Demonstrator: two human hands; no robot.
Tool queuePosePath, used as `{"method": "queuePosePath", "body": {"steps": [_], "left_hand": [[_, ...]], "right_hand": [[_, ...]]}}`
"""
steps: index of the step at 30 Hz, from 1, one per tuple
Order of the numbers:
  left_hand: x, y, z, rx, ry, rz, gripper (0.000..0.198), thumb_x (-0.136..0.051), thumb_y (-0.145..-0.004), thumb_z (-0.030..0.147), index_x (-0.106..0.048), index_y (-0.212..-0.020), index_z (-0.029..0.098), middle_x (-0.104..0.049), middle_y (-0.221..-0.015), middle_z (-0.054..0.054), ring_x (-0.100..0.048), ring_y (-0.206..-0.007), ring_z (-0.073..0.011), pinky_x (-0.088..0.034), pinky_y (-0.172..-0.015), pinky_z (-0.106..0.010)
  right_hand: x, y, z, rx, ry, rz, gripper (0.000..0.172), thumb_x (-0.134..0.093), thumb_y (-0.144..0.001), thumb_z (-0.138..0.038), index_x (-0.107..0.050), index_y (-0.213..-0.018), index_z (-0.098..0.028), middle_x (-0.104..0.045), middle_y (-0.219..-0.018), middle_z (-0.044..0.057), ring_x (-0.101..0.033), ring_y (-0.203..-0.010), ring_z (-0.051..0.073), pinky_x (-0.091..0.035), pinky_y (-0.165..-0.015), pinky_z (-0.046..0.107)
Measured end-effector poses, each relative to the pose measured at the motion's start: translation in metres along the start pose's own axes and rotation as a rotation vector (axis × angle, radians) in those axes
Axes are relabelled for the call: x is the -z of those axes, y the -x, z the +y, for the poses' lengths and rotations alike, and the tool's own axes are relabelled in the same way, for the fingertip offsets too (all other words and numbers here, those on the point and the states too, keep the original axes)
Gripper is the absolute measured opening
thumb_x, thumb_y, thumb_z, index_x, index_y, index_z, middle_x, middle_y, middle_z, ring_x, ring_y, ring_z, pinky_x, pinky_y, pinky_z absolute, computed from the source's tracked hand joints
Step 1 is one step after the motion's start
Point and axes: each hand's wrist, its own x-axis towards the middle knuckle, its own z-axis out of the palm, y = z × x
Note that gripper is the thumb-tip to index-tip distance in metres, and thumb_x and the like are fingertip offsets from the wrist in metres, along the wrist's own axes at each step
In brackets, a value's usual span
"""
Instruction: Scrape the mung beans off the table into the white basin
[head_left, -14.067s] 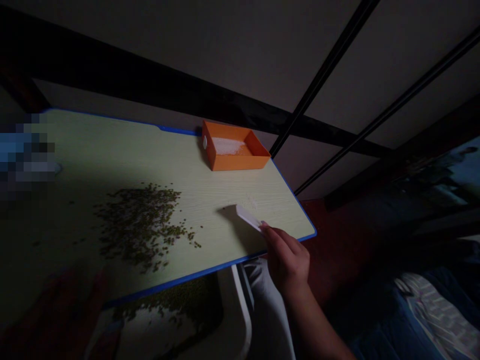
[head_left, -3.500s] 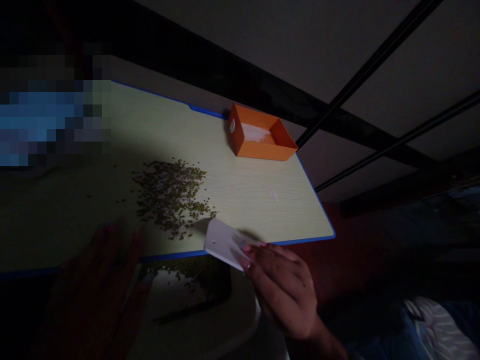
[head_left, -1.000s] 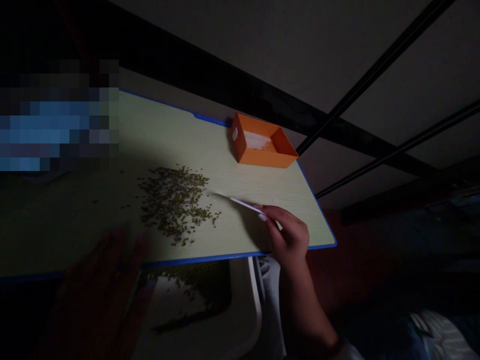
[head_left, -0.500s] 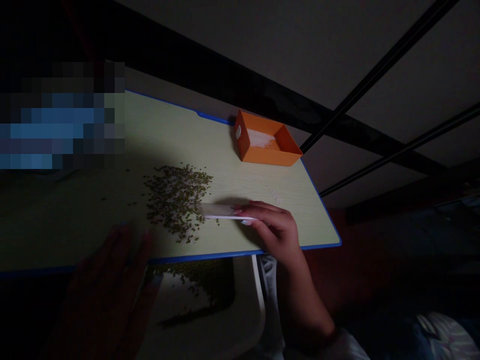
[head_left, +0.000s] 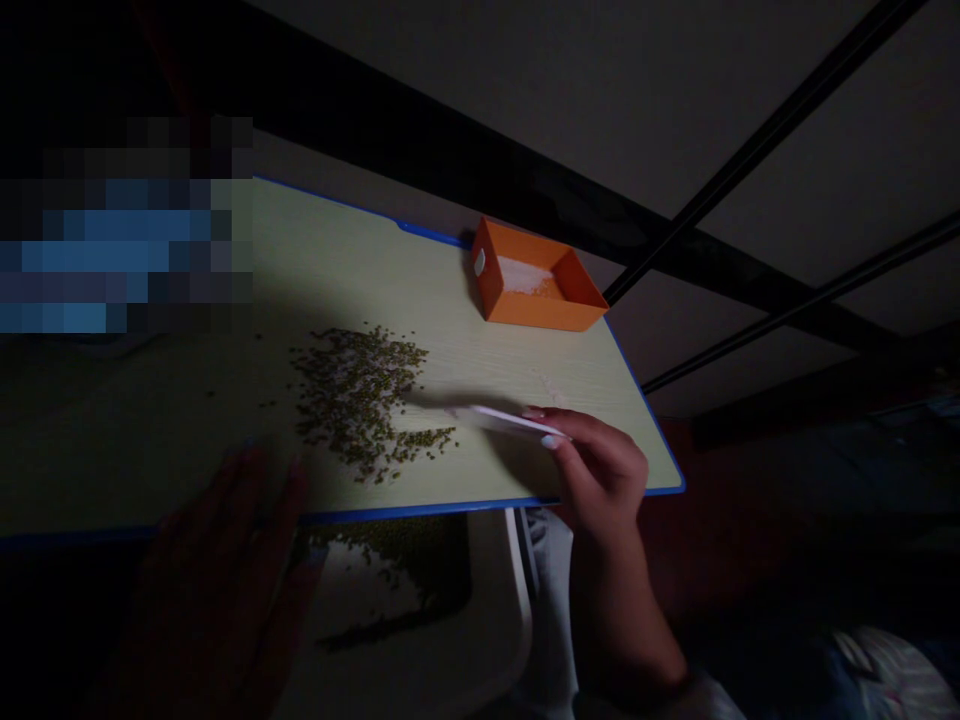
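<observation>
I judged the white card [head_left: 517,421], at three o'clock from the beans [head_left: 360,395], light, stiff and best pinched at its four-o'clock end, where the right hand's [head_left: 606,485] fingers held it, the left hand's [head_left: 221,560] spread loosely.

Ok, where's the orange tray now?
Head view, right of centre: the orange tray stands by the far edge of the table, beyond the right hand.

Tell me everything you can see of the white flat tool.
The white flat tool is thin, smooth-looking, probably plastic, seen nearly edge-on and blurred toward its left end. The right hand pinches its right end. It points left toward the scattered small green beans, over the pale, blue-edged tabletop; whether its tip touches the tabletop is unclear.
</observation>
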Motion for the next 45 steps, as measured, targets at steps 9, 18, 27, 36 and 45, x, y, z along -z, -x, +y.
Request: {"method": "queuePosePath", "body": {"steps": [9,18,27,36,45], "left_hand": [[0.001,0.001,-0.006,-0.016,-0.053,-0.05,0.061,-0.035,-0.088,0.049,-0.017,-0.146,0.041,-0.021,-0.161,0.004,-0.024,-0.149,-0.0281,-0.026,-0.122,-0.059],[-0.002,0.001,-0.007,-0.056,-0.083,-0.048,0.064,-0.038,-0.087,0.043,-0.016,-0.147,0.038,-0.014,-0.162,0.005,-0.02,-0.15,-0.0275,-0.021,-0.125,-0.056],[0.003,-0.001,-0.003,-0.044,-0.032,-0.028,0.061,-0.035,-0.088,0.053,-0.017,-0.145,0.043,-0.017,-0.161,0.01,-0.021,-0.15,-0.0241,-0.018,-0.126,-0.051],[0.001,0.001,-0.004,-0.007,-0.028,-0.023,0.061,-0.034,-0.086,0.059,-0.02,-0.144,0.045,-0.024,-0.159,0.005,-0.027,-0.147,-0.0301,-0.027,-0.121,-0.062],[-0.001,-0.001,-0.009,-0.083,-0.057,-0.04,0.065,-0.038,-0.086,0.045,-0.014,-0.146,0.041,-0.019,-0.161,0.005,-0.026,-0.148,-0.0314,-0.028,-0.12,-0.062]], "right_hand": [[0.005,0.015,-0.051,0.251,0.006,-0.232,0.029,-0.048,-0.098,-0.016,-0.065,-0.121,-0.021,-0.079,-0.102,0.003,-0.074,-0.097,0.015,-0.06,-0.095,0.039],[-0.009,0.015,-0.033,0.273,-0.007,-0.29,0.025,-0.048,-0.097,-0.016,-0.067,-0.114,-0.02,-0.079,-0.102,0.003,-0.073,-0.1,0.012,-0.058,-0.096,0.032],[-0.011,0.018,-0.025,0.264,0.089,-0.216,0.029,-0.052,-0.093,-0.01,-0.067,-0.116,-0.019,-0.079,-0.104,0.006,-0.073,-0.1,0.015,-0.061,-0.09,0.035],[-0.006,0.023,-0.04,0.252,0.209,-0.078,0.043,-0.054,-0.089,-0.006,-0.06,-0.128,-0.022,-0.079,-0.101,0.004,-0.075,-0.095,0.017,-0.064,-0.086,0.035],[-0.021,0.026,-0.067,0.306,0.336,-0.172,0.032,-0.055,-0.091,-0.008,-0.061,-0.121,-0.012,-0.079,-0.103,0.007,-0.074,-0.097,0.013,-0.06,-0.096,0.027]]}}
